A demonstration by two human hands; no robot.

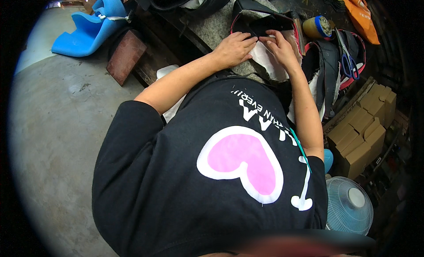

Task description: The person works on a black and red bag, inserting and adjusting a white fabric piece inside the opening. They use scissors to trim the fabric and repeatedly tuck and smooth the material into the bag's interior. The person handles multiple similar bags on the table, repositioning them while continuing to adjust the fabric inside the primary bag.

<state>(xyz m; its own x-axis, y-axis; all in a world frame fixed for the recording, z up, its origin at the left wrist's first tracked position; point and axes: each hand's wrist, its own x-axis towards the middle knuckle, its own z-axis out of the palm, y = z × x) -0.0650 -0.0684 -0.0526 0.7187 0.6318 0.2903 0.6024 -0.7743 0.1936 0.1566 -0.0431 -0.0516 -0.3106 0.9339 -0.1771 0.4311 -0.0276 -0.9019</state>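
Observation:
Both my hands meet at a black piece with a white fabric lining [270, 62] and red edging, on the grey worktop in front of me. Its black band [256, 9] stands up in a loop beyond my fingers. My left hand [234, 49] has its fingers bent and pressed together on the piece's near edge. Close beside it, my right hand [281, 48] pinches the same edge between thumb and fingers, with the white lining hanging below. The fingertips partly hide the edge between them.
Right of the piece stand a jar with a blue rim [317, 27], blue-handled scissors [349, 65] and more black, red-edged pieces [326, 67]. Cardboard boxes [360, 124] and a fan [350, 206] are lower right. Blue foam [90, 29] and a brown board [126, 57] lie left.

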